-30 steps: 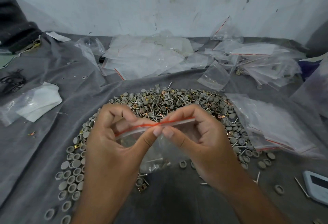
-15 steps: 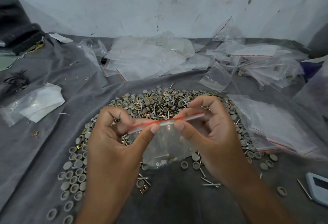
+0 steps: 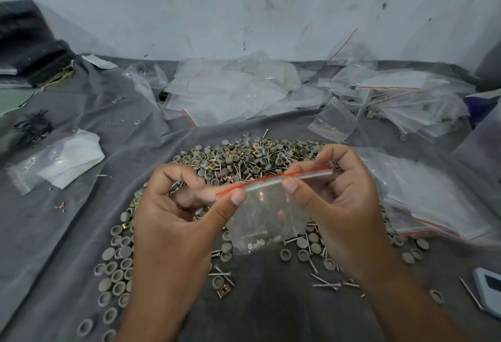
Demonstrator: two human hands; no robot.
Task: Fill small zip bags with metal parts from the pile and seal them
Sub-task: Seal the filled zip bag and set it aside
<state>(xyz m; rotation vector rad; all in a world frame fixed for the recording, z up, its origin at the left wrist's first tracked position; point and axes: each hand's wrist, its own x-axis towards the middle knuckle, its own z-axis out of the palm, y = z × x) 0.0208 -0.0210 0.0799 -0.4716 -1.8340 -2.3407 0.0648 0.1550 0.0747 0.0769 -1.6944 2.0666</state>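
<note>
While both hands, left (image 3: pixel 173 214) and right (image 3: pixel 339 203), pinch the bag (image 3: pixel 267 214) along its red strip (image 3: pixel 273 177), the parts inside hang low, clear for sealing.

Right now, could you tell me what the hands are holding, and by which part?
Both hold one zip bag by its red-lined top strip: the left hand pinches the left end, the right hand the right.

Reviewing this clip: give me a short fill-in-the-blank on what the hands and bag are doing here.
1. Both hands, left and right, pinch the top of a small zip ____.
2. The line along the bag's seal strip is coloured ____.
3. The pile lies on a ____ cloth.

Missing words: bag; red; grey
</note>
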